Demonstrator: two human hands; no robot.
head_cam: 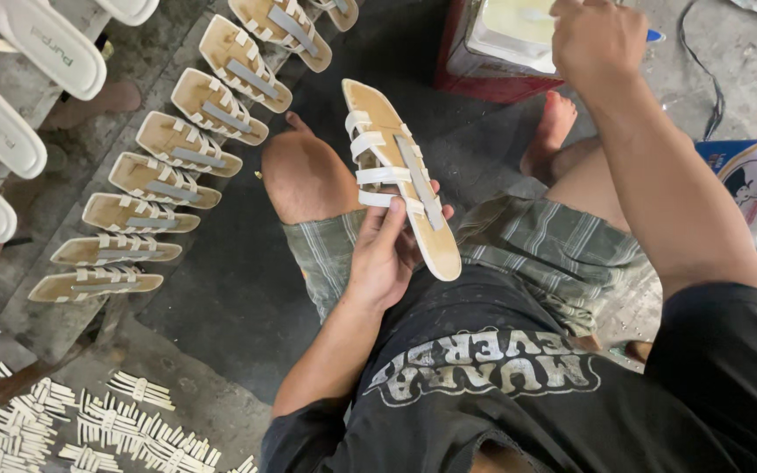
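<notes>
My left hand (385,254) grips a tan sandal insole with white straps and a grey centre strip (396,166), holding it up over my lap, toe end pointing away. My right hand (597,39) is raised at the top right, fingers closed around a small blue-tipped tool (654,36) above a can of pale glue (505,31). I sit with knees bent, in striped shorts.
A row of several matching strapped insoles (177,140) leans along a concrete ledge at left. White soles (10,79) lie at the far left. Bundles of white straps (89,425) cover the floor at bottom left. A printed box (751,175) sits at right.
</notes>
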